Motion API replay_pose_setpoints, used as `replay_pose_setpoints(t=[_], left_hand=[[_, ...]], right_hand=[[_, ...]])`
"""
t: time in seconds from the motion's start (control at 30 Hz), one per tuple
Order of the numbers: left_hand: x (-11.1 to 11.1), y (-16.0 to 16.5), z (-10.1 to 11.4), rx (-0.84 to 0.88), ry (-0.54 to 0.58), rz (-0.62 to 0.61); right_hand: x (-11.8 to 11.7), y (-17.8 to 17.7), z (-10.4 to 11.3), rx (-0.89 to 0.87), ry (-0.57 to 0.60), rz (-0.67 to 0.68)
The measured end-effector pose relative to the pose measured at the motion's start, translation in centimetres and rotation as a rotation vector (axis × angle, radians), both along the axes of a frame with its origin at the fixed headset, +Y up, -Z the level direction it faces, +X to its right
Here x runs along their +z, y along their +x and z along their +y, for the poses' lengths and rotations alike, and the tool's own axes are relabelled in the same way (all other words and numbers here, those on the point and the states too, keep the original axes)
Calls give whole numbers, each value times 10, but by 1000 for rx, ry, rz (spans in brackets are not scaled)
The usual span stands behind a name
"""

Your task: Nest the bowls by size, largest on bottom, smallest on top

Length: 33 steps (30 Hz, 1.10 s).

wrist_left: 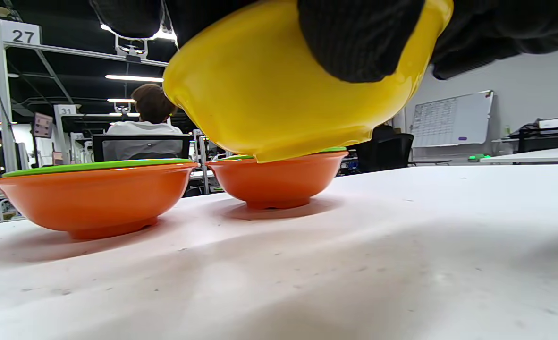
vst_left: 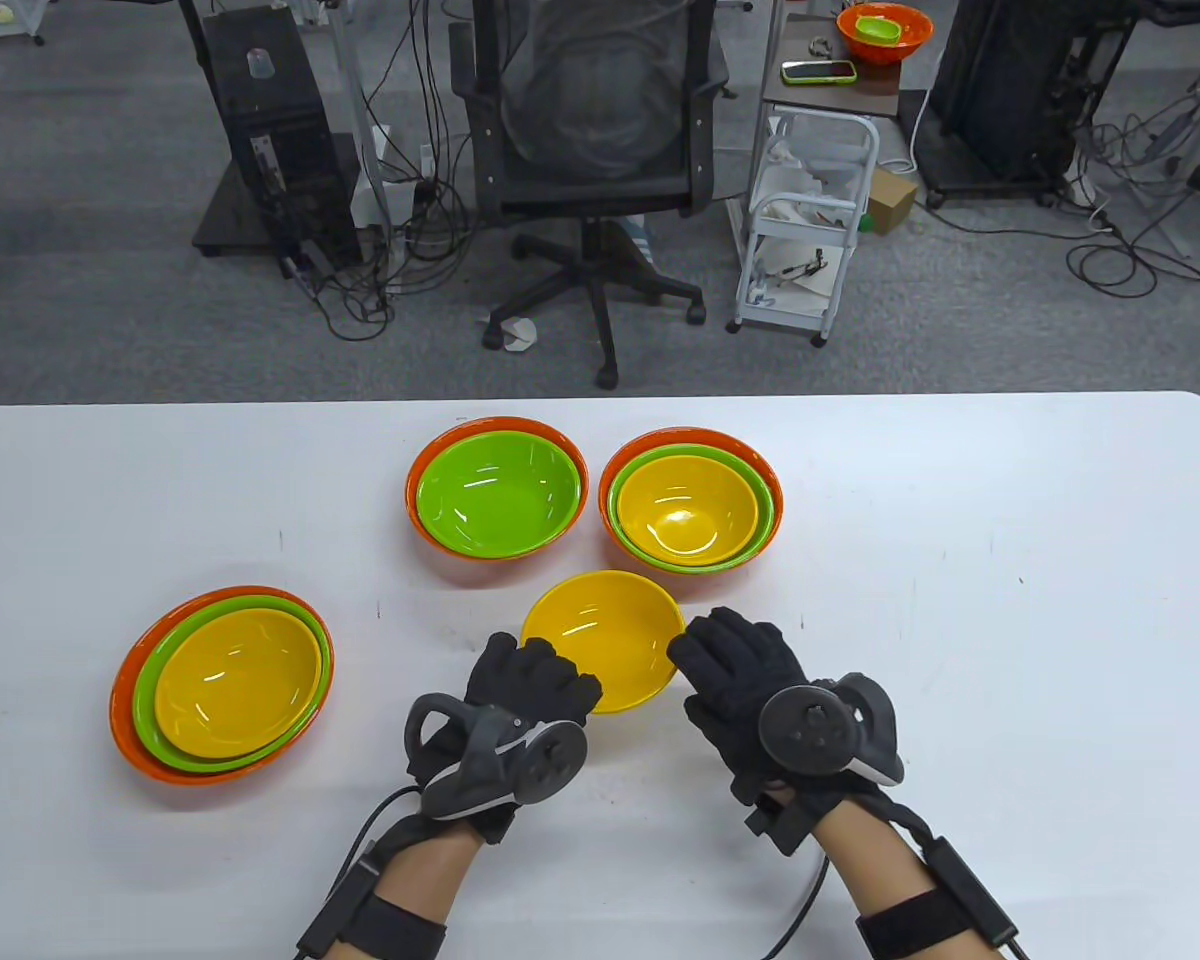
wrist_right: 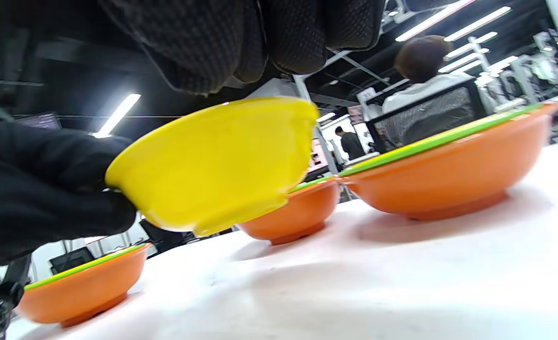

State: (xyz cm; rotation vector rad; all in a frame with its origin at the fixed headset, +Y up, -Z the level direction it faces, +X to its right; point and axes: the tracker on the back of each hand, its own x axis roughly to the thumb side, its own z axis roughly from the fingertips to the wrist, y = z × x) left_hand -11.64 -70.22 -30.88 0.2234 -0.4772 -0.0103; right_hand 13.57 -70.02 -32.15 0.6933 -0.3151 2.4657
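Both hands, left [vst_left: 525, 690] and right [vst_left: 735, 665], grip a lone yellow bowl [vst_left: 603, 632] lifted off the tabletop [vst_left: 960, 600]. The far-left orange bowl [vst_left: 430, 530] holds only a green bowl [vst_left: 498, 495]. The other two stacks, far-right [vst_left: 691, 512] and near-left [vst_left: 222, 683], hold green and yellow.

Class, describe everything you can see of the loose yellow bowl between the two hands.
The yellow bowl is round, glossy and plastic-looking, with a plain rim and a small foot ring. It is empty, tilted and lifted clear of the table, as both wrist views show. The left hand grips its near-left rim and the right hand its near-right rim. It hangs in front of the orange-and-green pair, which lacks a yellow bowl.
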Motion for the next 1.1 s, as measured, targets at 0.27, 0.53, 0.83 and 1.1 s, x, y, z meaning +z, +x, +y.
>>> replay_pose_setpoints(t=[0.27, 0.53, 0.83, 1.1], left_hand=[[-30, -13, 16, 23, 2, 143], [-89, -19, 22, -18, 37, 352], [-138, -13, 25, -96, 8, 514], [-157, -23, 6, -156, -50, 596]], right_hand=[[-17, 29, -11, 39, -164, -119], [-26, 59, -18, 42, -254, -202], [-31, 72, -24, 43, -308, -217], [-31, 75, -25, 39, -325, -224]])
